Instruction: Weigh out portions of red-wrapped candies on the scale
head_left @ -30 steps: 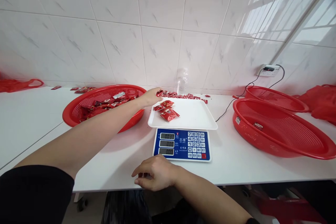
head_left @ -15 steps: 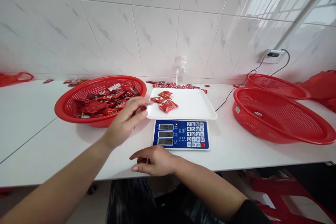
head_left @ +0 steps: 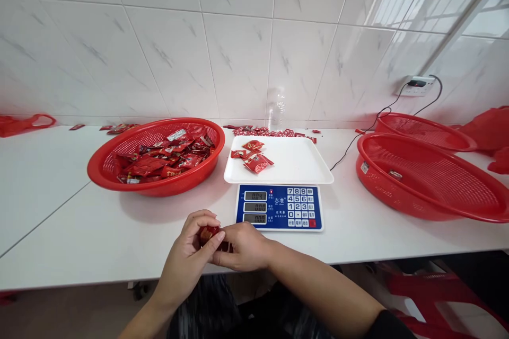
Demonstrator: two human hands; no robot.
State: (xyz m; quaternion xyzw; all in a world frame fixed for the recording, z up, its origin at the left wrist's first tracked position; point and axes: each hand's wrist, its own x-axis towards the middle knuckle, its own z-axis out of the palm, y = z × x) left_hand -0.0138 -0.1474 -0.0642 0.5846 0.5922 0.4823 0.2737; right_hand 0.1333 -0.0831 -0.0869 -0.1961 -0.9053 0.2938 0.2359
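My left hand (head_left: 190,242) and my right hand (head_left: 245,246) meet at the table's front edge, just before the scale. Between them is a red wrapped packet (head_left: 208,233), partly covered by my fingers. My left hand is closed around it, and the fingers of my right hand close on its right side. Behind them stands the blue digital scale (head_left: 278,225); its top display appears to read 0.04. On its white tray (head_left: 300,161) a few red packets (head_left: 257,162) lie together at the left.
To the left, a red plastic basket (head_left: 186,186) holds many red packets. Another red basket (head_left: 401,204) at the right has one small piece inside. More packets (head_left: 274,132) lie along the wall beside a clear bottle (head_left: 276,108). A black cable (head_left: 345,152) runs to the wall socket.
My left hand has come back from beside the tray to my right hand, and a red packet now shows between them. The packets on the tray stay as they were.
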